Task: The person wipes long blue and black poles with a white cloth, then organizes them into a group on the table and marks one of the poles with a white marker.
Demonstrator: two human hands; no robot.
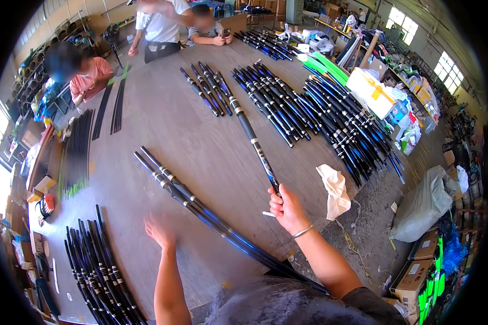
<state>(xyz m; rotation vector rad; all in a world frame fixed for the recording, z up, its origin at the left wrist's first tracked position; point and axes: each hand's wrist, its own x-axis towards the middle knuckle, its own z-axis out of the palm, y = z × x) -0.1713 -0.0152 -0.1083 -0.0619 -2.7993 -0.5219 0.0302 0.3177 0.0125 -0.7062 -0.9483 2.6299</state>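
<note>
Rod section (253,142), black with blue and silver bands, is what your right hand (288,210) has closed around: the fingers wrap its near end, and the shaft runs away from you up and slightly to the left across the grey table (162,124), its far tip reaching toward the small group of short rods (209,86) near the middle. So the long axis points almost straight away from the grip, with nearly all its length beyond your fist and hardly any behind it. It seems to rest on or just above the tabletop along its far part; the fisheye bend makes that hard to settle.

Your left hand (160,232) is spread flat and empty over the table, fingers apart, holding nothing. It sits just beside the pair of long dark rods (200,208) that lie diagonally from upper left to lower right, passing between your two hands and down toward your body. Your right hand is clearly the nearer one to the held section; your left is nearer the diagonal pair.

A crumpled white cloth (335,189) lies just to the right of your right hand at the table edge. Beyond it a large heap of black and blue rods (341,124) fills the right side of the table, and another bundle (100,265) lies at your lower left. Other people sit and stand at the far end.
</note>
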